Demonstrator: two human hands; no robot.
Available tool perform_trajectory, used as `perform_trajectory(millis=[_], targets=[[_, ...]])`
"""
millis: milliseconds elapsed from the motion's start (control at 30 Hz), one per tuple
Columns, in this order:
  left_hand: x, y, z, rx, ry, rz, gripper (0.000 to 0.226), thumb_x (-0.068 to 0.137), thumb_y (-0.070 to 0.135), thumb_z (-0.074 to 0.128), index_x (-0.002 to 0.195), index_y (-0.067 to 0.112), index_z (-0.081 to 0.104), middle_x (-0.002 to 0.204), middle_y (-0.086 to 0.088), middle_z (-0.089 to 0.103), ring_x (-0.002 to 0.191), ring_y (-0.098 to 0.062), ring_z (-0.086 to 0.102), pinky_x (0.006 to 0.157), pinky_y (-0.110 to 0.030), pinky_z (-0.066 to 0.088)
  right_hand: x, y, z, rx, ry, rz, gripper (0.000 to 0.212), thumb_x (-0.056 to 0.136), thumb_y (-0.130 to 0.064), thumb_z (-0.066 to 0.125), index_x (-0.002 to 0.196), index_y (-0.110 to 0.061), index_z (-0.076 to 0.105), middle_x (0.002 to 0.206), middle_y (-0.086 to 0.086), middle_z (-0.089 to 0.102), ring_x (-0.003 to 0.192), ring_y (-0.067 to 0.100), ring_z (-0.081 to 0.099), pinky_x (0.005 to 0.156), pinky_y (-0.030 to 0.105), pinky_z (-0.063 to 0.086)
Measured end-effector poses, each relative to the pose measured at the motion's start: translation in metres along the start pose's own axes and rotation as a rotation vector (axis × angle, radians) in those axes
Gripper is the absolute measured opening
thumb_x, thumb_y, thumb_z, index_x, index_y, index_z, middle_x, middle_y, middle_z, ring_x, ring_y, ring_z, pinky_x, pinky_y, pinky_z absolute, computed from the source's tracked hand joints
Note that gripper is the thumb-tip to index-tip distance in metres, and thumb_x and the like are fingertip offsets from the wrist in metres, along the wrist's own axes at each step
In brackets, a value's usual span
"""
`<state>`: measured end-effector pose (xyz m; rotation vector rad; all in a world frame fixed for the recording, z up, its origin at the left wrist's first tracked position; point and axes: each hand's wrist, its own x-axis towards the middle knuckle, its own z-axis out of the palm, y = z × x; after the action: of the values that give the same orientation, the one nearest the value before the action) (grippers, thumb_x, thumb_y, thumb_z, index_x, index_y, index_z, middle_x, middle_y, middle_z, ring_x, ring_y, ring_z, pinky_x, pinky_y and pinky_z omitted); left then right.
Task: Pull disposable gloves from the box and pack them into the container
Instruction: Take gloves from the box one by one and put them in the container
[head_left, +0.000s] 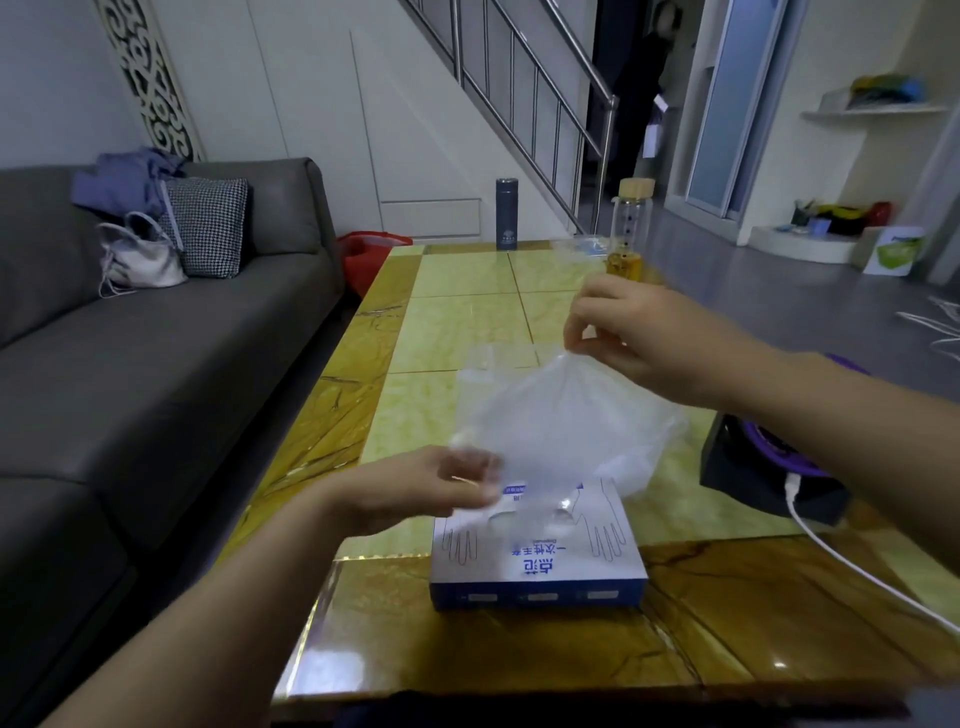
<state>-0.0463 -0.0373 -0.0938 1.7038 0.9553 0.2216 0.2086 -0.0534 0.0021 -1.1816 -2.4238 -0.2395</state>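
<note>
A white and blue glove box (540, 558) lies flat on the yellow-green table (467, 322), near its front edge. Above the box hangs a clear plastic glove (566, 421), stretched between both hands. My left hand (441, 486) pinches its lower left corner just over the box's left end. My right hand (634, 338) pinches its upper edge, higher and further back. A second see-through plastic sheet or bag (483, 369) lies on the table behind the glove; I cannot tell what it is.
A glass bottle with a wooden lid (629, 228) and a dark flask (507, 214) stand at the table's far end. A black device (769, 467) with a white cable sits at the right edge. A grey sofa (156, 338) runs along the left.
</note>
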Motion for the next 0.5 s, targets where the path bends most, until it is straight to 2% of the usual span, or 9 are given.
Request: perform_trajectory(millis=[67, 133, 233, 300, 367, 400, 467, 500], targets=[[-0.007, 0.007, -0.003, -0.326, 0.043, 0.055, 0.076, 0.061, 0.063, 0.072, 0.127, 0.032, 0.053, 0.127, 0.006, 0.061, 0.12, -0.011, 0.055, 0.1, -0.033, 0.044, -0.005, -0.001, 0.003, 0.004, 0.007, -0.007, 0.004, 0.09, -0.013, 0.061, 0.092, -0.016, 0.064, 0.1, -0.003, 0.055, 0.081, 0.016, 0.056, 0.069, 0.033, 0.049], [-0.005, 0.015, -0.002, -0.461, 0.164, 0.091, 0.072, 0.065, 0.063, 0.07, 0.125, 0.025, 0.057, 0.123, 0.001, 0.064, 0.115, -0.014, 0.06, 0.098, -0.034, 0.044, -0.009, -0.002, 0.009, 0.034, -0.001, 0.003, 0.004, 0.089, -0.013, 0.062, 0.091, -0.017, 0.064, 0.1, -0.003, 0.056, 0.086, 0.016, 0.056, 0.072, 0.035, 0.05], [0.0, 0.032, 0.007, -0.567, 0.355, 0.16, 0.042, 0.077, 0.036, 0.066, 0.111, 0.011, 0.063, 0.105, -0.007, 0.069, 0.097, -0.017, 0.068, 0.088, -0.028, 0.051, -0.012, -0.002, 0.021, 0.095, -0.02, 0.046, 0.005, 0.09, -0.015, 0.062, 0.091, -0.019, 0.064, 0.1, -0.004, 0.055, 0.094, 0.012, 0.051, 0.08, 0.038, 0.048], [0.003, 0.043, 0.011, -0.617, 0.43, 0.207, 0.033, 0.085, 0.016, 0.062, 0.114, 0.003, 0.06, 0.098, -0.009, 0.069, 0.086, -0.017, 0.07, 0.079, -0.024, 0.055, -0.015, -0.003, 0.029, 0.179, -0.025, 0.13, 0.008, 0.091, -0.018, 0.061, 0.097, -0.022, 0.064, 0.103, -0.007, 0.054, 0.097, 0.009, 0.05, 0.082, 0.029, 0.045], [0.004, 0.052, 0.012, -0.664, 0.457, 0.272, 0.031, 0.092, 0.006, 0.054, 0.123, 0.006, 0.055, 0.095, -0.009, 0.068, 0.08, -0.017, 0.07, 0.076, -0.025, 0.057, -0.02, -0.006, 0.037, 0.408, 0.006, 0.356, 0.027, 0.091, -0.025, 0.061, 0.118, -0.025, 0.057, 0.113, -0.008, 0.054, 0.102, 0.006, 0.051, 0.083, 0.02, 0.043], [0.003, 0.056, 0.011, -0.698, 0.448, 0.309, 0.033, 0.094, 0.004, 0.051, 0.126, 0.011, 0.052, 0.092, -0.008, 0.067, 0.08, -0.018, 0.07, 0.077, -0.027, 0.058, -0.022, -0.009, 0.04, 0.586, 0.021, 0.516, 0.041, 0.09, -0.03, 0.061, 0.13, -0.026, 0.049, 0.118, -0.007, 0.053, 0.106, 0.007, 0.053, 0.087, 0.021, 0.045], [0.001, 0.063, 0.008, -0.741, 0.414, 0.37, 0.039, 0.096, 0.003, 0.044, 0.129, 0.025, 0.046, 0.086, -0.007, 0.067, 0.087, -0.022, 0.07, 0.076, -0.028, 0.058, -0.023, -0.014, 0.045, 1.006, 0.015, 0.801, 0.067, 0.086, -0.042, 0.062, 0.144, -0.026, 0.031, 0.127, 0.003, 0.053, 0.111, 0.015, 0.055, 0.092, 0.031, 0.049], [0.001, 0.065, 0.006, -0.754, 0.401, 0.389, 0.043, 0.097, 0.002, 0.041, 0.13, 0.029, 0.042, 0.087, -0.009, 0.066, 0.091, -0.024, 0.07, 0.076, -0.028, 0.058, -0.023, -0.016, 0.047, 1.215, 0.004, 0.892, 0.074, 0.082, -0.047, 0.061, 0.145, -0.028, 0.027, 0.128, 0.009, 0.054, 0.112, 0.021, 0.056, 0.093, 0.036, 0.049]])
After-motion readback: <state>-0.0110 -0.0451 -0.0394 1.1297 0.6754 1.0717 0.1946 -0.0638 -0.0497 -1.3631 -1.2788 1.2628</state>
